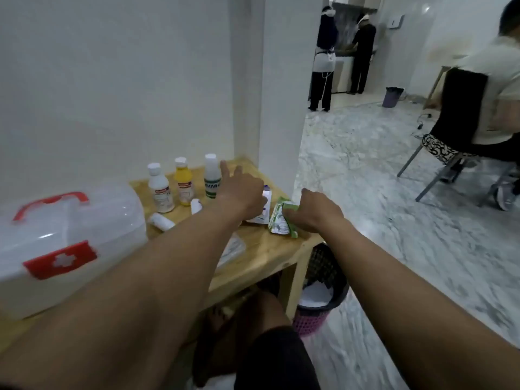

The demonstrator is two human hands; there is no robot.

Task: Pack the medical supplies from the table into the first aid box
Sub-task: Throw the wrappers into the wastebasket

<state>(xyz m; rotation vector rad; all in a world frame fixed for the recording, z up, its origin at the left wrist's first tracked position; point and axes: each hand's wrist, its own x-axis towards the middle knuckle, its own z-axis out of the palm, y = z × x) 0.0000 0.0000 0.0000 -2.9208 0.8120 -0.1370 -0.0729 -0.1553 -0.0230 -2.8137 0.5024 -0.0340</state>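
Nearest me on the left sits the first aid box, its lid down and the red latch facing me, so nothing has gone in from this reach yet. A clear flat packet lies on the wooden table under my left forearm.

My right hand is closed around a green and white packet near the table's right edge; its long axis runs roughly away from me, tilted a little leftward, the far end raised. My left hand hovers with fingers spread over a white and purple packet just beside the green one; the blur leaves me unsure whether my palm touches it.

I judge this to be the gathering step. Next I need to close my left hand on its packet, bring both across to the box, and free a hand for the latch.

Farther back lie two small white bottles, then three stand upright: a white bottle, a yellow bottle and a clear bottle, caps up, near the wall.
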